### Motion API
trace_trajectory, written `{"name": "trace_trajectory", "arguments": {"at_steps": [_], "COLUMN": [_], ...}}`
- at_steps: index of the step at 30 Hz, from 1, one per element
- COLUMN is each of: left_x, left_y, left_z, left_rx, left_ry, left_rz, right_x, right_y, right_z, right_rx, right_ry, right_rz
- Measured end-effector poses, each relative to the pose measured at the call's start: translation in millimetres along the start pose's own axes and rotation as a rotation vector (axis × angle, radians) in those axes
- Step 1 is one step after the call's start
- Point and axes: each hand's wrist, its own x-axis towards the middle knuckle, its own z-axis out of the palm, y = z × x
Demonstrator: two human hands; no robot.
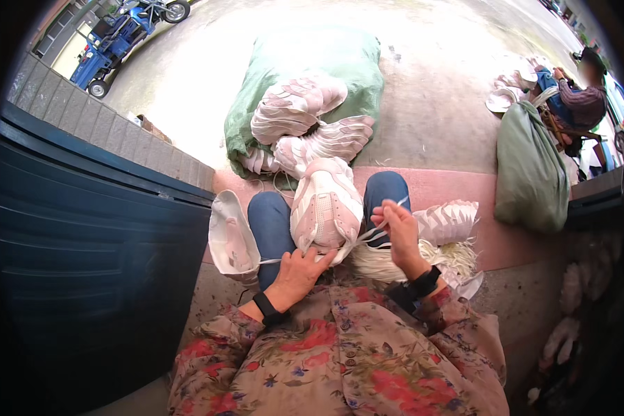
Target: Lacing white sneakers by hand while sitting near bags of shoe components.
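Between my knees rests a pink and white shoe upper (326,211), with rows of eyelets along its opening. My left hand (297,276) is closed on the near edge of this upper, fingers partly hidden against it. My right hand (399,232), raised over the right knee, pinches a white shoelace (371,234) that runs back to the upper. Another piece of white lace shows beside the left hand. Below the right hand lies a bundle of loose cream laces (457,258). Left of my left knee stands another white and pink upper (230,236).
Ahead, stacks of nested uppers (326,142) lean on a large green sack (312,52). More uppers (449,220) lie right of my knee. A full green bag (530,170) stands farther right, near a seated person (582,100). A dark blue door (97,256) borders my left.
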Motion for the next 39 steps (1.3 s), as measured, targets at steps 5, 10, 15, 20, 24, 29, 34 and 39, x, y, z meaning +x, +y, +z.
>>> {"name": "trace_trajectory", "arguments": {"at_steps": [5,10,15,20,24,29,34,39], "left_x": [22.2,2.9,20.4,39.5,40.4,39.5,39.7,36.1], "left_y": [-2.9,-7.7,-26.7,-36.6,-38.2,-32.5,-31.9,-20.7], "left_z": [9.6,-8.4,-8.6,18.8,30.3,33.0,24.4,14.4], "left_rx": [-0.031,-0.103,-0.343,-0.461,-0.508,-0.571,-0.611,-0.559], "left_ry": [0.048,0.260,0.214,0.192,0.174,0.100,0.067,0.003], "left_rz": [-0.027,-0.015,-0.440,-0.532,-0.558,-0.611,-0.567,-0.494], "right_x": [1.2,-22.2,-15.7,-7.8,6.6,10.8,15.0,21.8], "right_y": [-27.6,-17.4,-9.6,3.7,1.5,4.4,10.8,-4.0], "right_z": [33.1,53.8,53.3,47.9,37.8,35.7,31.3,30.9], "right_rx": [-1.254,-1.318,-1.268,-1.227,-1.244,-1.199,-1.087,-0.763], "right_ry": [-0.162,-0.252,-0.301,-0.328,-0.465,-0.531,-0.462,-0.218], "right_rz": [-0.644,-0.502,-0.543,-0.482,-0.384,-0.319,-0.320,-0.445]}}
